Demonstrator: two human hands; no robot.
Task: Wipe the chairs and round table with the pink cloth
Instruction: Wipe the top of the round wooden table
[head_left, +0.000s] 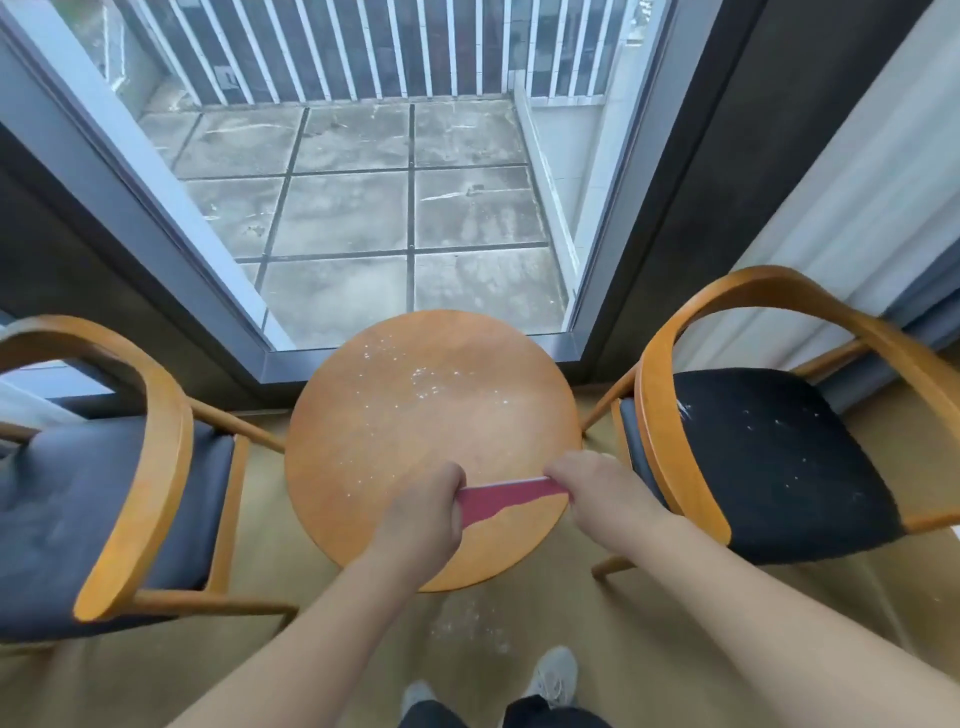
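A round wooden table (415, 426) stands in front of me, with white crumbs scattered over its far half. The pink cloth (506, 499) is stretched taut over the table's near part, held at both ends. My left hand (423, 512) grips its left end and my right hand (589, 486) grips its right end. A wooden chair with a grey seat (104, 499) stands to the left. Another wooden chair, its black seat (779, 462) speckled with white crumbs, stands to the right.
Beyond the table a glass door frame (171, 208) looks onto a tiled balcony (389, 208) with a railing. White crumbs lie on the tan floor (472, 623) below the table's near edge, close to my shoes (553, 675).
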